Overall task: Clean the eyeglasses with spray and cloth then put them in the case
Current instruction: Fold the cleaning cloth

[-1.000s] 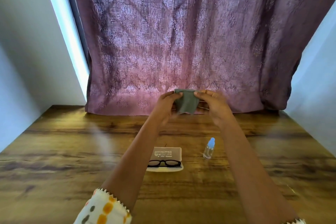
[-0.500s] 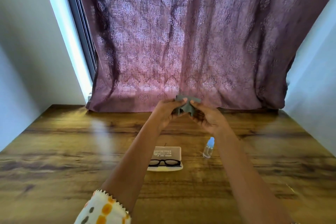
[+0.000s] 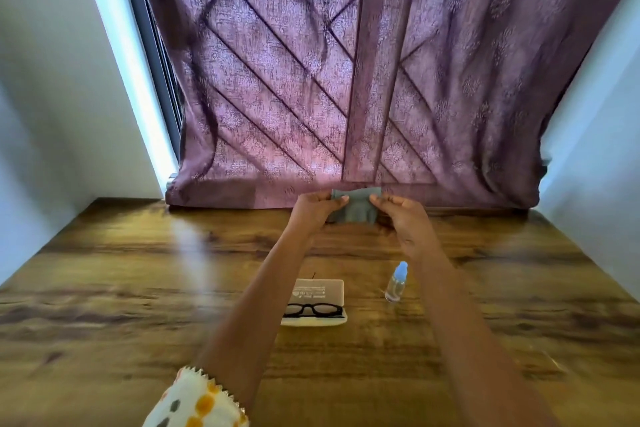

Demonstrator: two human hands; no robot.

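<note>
Left grip and right grip each pinched an upper corner of the cloth, stretching it, presumably to present a flat wiping face; eyeglasses lay in open case.

A small grey cloth hangs stretched above the far edge of a wooden table, its upper corners pinched by the left hand and the right hand. Nearer the camera, black-framed eyeglasses lie across the front half of an open beige case, its lid laid back. Just to the right, apart from the case, a clear spray bottle with a pale blue cap stands upright.
</note>
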